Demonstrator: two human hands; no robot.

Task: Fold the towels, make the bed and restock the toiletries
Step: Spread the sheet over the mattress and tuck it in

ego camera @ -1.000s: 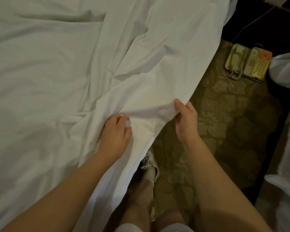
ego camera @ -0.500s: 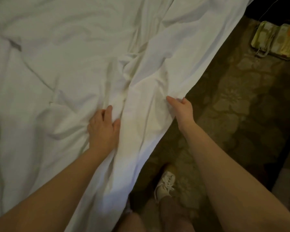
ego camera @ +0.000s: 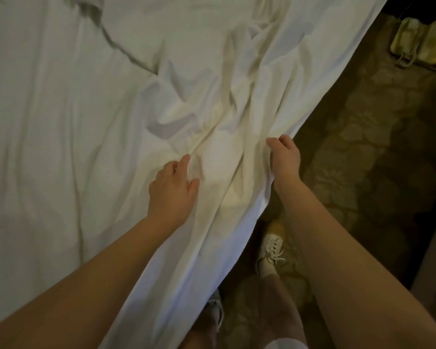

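A white bed sheet (ego camera: 86, 122) covers the bed and fills the left and middle of the head view, bunched into folds near its right edge. My left hand (ego camera: 171, 190) lies on the wrinkled cloth with its fingers spread and lightly bent, pressing the fabric. My right hand (ego camera: 285, 159) grips the sheet's hanging right edge, thumb on top and fingers curled under the cloth. The sheet drapes down over the bed's side between my arms.
A patterned brown carpet (ego camera: 363, 159) runs along the bed's right side. A beige and orange telephone (ego camera: 420, 44) lies on the floor at the top right. My white shoe (ego camera: 269, 253) stands on the carpet beside the bed.
Both hands have moved forward along the sheet's edge and my view has shifted up the bed. The folds between my hands have bunched more. My left hand has flattened onto the cloth.
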